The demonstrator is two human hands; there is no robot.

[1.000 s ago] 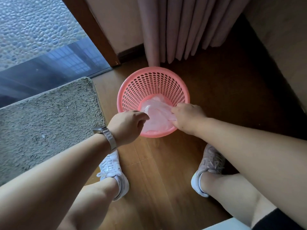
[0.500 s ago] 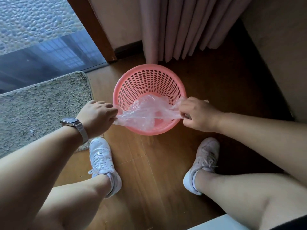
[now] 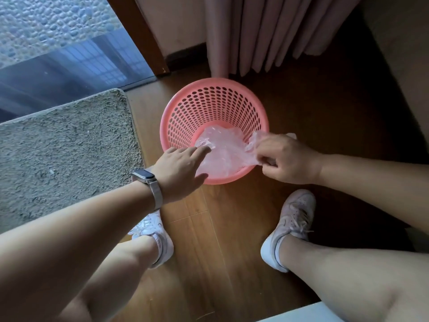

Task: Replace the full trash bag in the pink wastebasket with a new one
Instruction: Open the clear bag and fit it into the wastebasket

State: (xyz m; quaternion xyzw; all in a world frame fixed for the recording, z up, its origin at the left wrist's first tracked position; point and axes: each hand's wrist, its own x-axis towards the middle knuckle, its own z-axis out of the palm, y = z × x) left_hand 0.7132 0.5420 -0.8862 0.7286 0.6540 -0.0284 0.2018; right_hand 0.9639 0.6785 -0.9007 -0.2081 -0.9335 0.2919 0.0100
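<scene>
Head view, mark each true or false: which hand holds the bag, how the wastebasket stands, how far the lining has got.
1. The right hand pinches the clear bag at the near rim of the wastebasket. True.
2. The left hand grips the bag in a fist. False: its fingers are straight and reach to the crumpled bag inside the basket.
3. The wastebasket lies tipped on its side. False: it stands upright on the wooden floor.
4. A watch sits on the left wrist. True.
5. The bag is folded over the whole rim. False: it lies bunched low inside, and the far rim is bare.
</scene>
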